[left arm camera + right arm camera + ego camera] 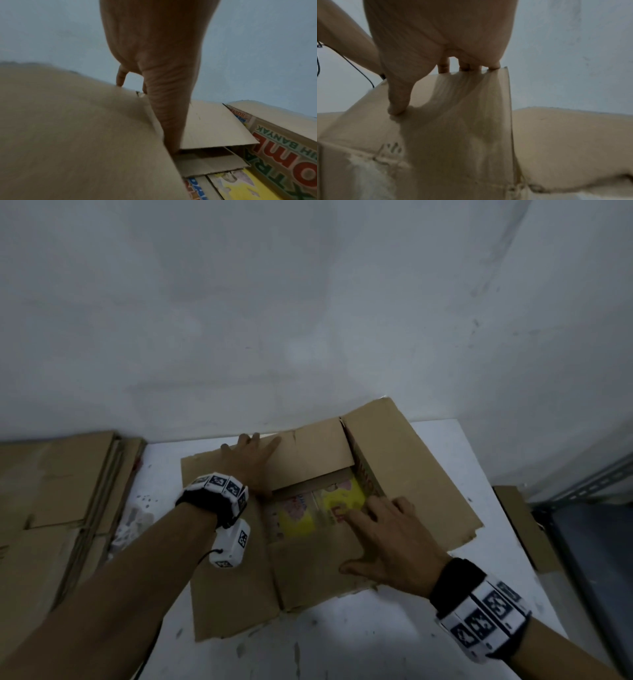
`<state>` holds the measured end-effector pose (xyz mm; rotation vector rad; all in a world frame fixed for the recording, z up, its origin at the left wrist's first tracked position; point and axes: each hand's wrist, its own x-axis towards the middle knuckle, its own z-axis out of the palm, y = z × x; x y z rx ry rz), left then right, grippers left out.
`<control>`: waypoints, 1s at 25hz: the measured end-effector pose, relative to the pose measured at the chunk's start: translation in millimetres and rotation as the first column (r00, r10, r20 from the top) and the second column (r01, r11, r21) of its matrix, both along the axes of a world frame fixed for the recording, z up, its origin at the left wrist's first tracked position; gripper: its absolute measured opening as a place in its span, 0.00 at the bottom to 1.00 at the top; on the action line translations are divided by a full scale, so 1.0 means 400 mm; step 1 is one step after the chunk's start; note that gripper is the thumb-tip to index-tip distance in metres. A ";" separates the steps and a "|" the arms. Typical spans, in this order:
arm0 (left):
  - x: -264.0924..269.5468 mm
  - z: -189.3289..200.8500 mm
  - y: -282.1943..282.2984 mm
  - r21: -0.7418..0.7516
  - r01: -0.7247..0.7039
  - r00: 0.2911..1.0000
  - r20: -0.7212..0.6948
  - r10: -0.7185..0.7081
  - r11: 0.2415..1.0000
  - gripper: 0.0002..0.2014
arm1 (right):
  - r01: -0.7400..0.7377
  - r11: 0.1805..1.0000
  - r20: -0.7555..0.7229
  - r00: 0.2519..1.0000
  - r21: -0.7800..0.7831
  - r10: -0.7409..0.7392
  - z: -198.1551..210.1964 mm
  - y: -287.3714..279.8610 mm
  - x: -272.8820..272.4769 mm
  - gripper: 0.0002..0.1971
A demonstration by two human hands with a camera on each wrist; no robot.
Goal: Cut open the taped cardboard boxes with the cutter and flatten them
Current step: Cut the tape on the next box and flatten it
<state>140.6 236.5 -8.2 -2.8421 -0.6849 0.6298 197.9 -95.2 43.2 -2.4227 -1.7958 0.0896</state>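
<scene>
A brown cardboard box (404, 460) lies opened out on the white table (376, 635), flaps spread, with yellow printed panels (342, 503) showing in the middle gap. My left hand (251, 460) presses flat on the far left flap (68, 128), fingers straight and thumb along the fold. My right hand (387, 532) presses the near flap (462, 121) down with straight fingers, thumb spread to the left. No cutter shows in any view.
A stack of flattened cardboard (58, 508) lies left of the table. Crumpled tape scraps (133, 522) sit by my left forearm. A grey metal shelf (589, 529) and another cardboard piece (524, 525) stand at the right. A pale wall (308, 302) rises behind.
</scene>
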 end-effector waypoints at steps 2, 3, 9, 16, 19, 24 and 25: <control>-0.002 0.000 -0.010 -0.048 0.005 1.000 0.015 -0.005 0.999 0.61 | 0.039 0.999 -0.021 0.999 -0.027 -0.040 0.034 -0.025 -0.022 0.28; 0.001 0.018 -0.015 -0.092 0.032 0.999 0.006 -0.031 0.995 0.59 | 0.065 0.996 -0.058 0.996 -0.058 -0.068 0.057 -0.035 -0.031 0.23; -0.041 0.132 0.079 -0.594 -0.037 0.783 0.483 0.393 0.804 0.33 | -0.078 0.910 -0.256 0.966 -0.406 -0.032 0.114 -0.108 -0.078 0.25; -0.021 0.097 0.100 -0.806 -0.186 0.339 0.485 0.806 0.563 0.24 | -0.024 0.878 -0.297 0.945 -0.479 -0.136 -0.002 -0.111 -0.134 0.34; -0.012 0.061 0.102 -0.796 -0.267 0.338 0.451 0.826 0.544 0.30 | 0.106 0.919 -0.188 0.964 -0.380 -0.189 -0.050 -0.069 -0.155 0.40; -0.031 0.006 0.099 -0.719 -0.174 0.374 0.584 0.720 0.673 0.26 | 0.030 0.908 -0.126 0.988 -0.417 -0.090 -0.084 -0.058 -0.155 0.35; -0.041 0.003 0.103 -0.712 -0.180 0.379 0.586 0.716 0.678 0.27 | 0.043 0.911 -0.121 0.988 -0.411 -0.101 -0.082 -0.065 -0.154 0.33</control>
